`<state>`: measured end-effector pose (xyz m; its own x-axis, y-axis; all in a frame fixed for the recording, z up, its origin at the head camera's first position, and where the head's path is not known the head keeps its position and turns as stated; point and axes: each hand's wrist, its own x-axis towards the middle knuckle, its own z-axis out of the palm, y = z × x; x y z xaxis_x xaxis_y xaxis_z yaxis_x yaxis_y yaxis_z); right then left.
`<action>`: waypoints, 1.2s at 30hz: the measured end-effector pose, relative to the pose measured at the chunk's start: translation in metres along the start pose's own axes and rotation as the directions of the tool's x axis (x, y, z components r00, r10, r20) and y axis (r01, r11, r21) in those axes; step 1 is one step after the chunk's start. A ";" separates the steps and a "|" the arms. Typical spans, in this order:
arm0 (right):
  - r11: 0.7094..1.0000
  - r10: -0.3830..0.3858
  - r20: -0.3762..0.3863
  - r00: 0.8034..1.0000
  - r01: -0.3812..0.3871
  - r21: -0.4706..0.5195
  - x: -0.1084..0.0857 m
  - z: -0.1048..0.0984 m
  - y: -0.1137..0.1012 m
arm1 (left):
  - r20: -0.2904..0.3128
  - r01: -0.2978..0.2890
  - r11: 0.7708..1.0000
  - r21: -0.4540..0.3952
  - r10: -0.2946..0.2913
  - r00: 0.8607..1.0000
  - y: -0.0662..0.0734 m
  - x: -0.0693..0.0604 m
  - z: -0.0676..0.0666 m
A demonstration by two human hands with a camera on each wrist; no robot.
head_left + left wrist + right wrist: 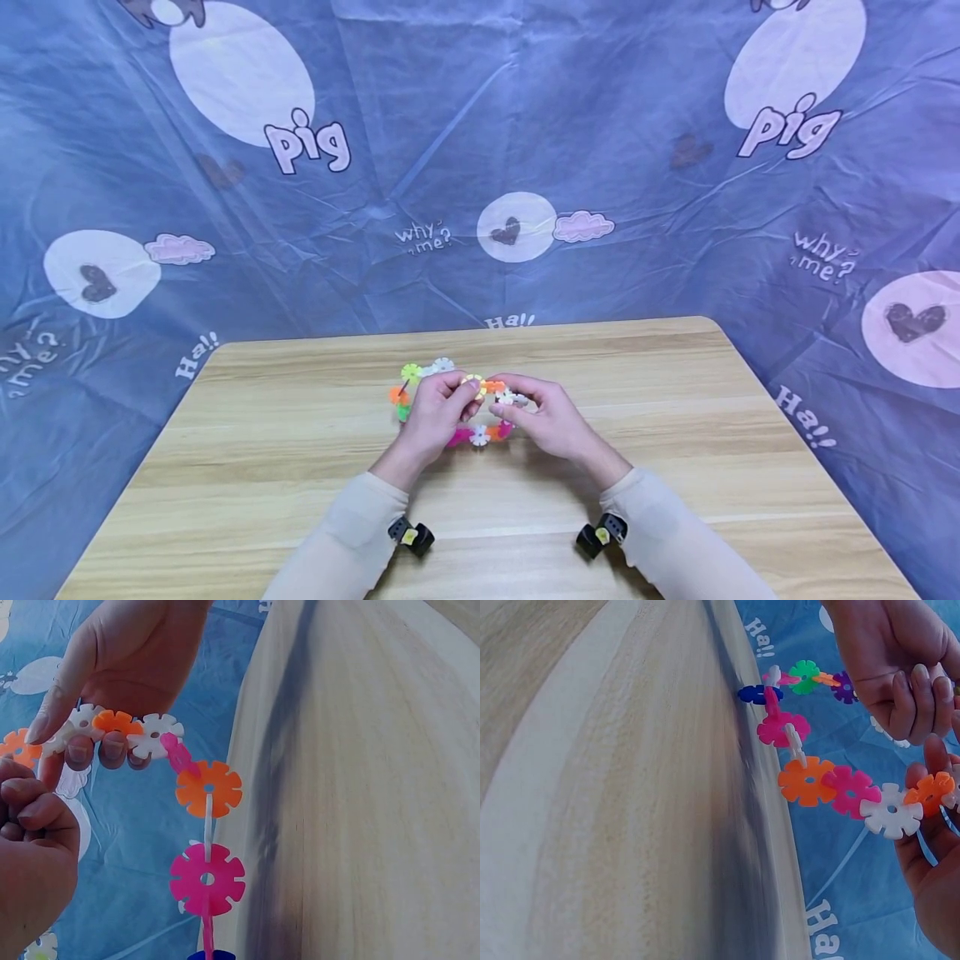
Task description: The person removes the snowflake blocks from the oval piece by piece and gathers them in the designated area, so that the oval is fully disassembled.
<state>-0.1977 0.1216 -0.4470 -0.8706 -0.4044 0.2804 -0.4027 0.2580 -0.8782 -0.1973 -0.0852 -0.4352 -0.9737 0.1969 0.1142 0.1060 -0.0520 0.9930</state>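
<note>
A chain of colourful notched plastic discs hangs in a loop between the two hands over the table. In the head view the left hand (435,417) pinches a yellow disc (474,386) between thumb and fingers. An orange disc (493,387) joins it on the right. The right hand (551,419) holds the chain beside that, its thumb and fingers around white discs (506,397). Seen from the left wrist, the right hand (139,660) supports white and orange discs (116,722), and pink (207,879) and orange (209,789) ones dangle below. The left fingers are curled.
The wooden table (480,517) spans the front, its far edge meeting a blue printed cloth (420,167) that hangs behind and at both sides. Black wrist cameras (422,541) sit on straps at both sleeves.
</note>
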 end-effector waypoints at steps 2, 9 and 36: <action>1.000 -0.002 0.001 1.000 0.002 0.001 0.000 0.000 -0.001 | -0.007 -0.001 1.000 -0.005 0.001 1.000 0.000 0.000 0.000; 1.000 0.003 0.003 1.000 -0.003 -0.002 -0.001 0.002 0.001 | 0.010 0.050 0.998 0.045 -0.050 0.999 0.002 0.000 0.000; 0.999 0.031 -0.023 0.999 -0.031 -0.027 0.000 0.000 -0.003 | 0.017 0.022 0.996 -0.088 -0.020 1.000 -0.001 -0.004 0.005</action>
<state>-0.1963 0.1209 -0.4450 -0.8887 -0.3764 0.2618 -0.3827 0.2945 -0.8757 -0.1923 -0.0811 -0.4370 -0.9722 0.2145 0.0944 0.0665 -0.1338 0.9888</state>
